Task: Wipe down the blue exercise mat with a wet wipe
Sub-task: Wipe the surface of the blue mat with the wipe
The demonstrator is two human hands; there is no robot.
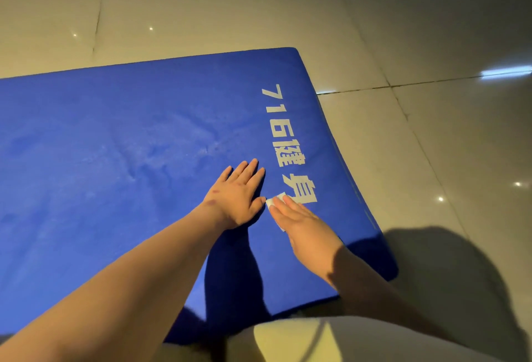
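Observation:
The blue exercise mat lies flat on the tiled floor, with white printing along its right end. My left hand rests flat on the mat, fingers straight and spread. Just to its right, my right hand presses a small white wet wipe onto the mat with straight fingers, over the lower printed character. Only the wipe's far corner and a sliver by my palm show; the remainder is hidden under my fingers.
Glossy beige floor tiles surround the mat, with grout lines and light reflections. The mat's right edge and near right corner lie close to my right forearm. My shadow falls across the near floor and mat.

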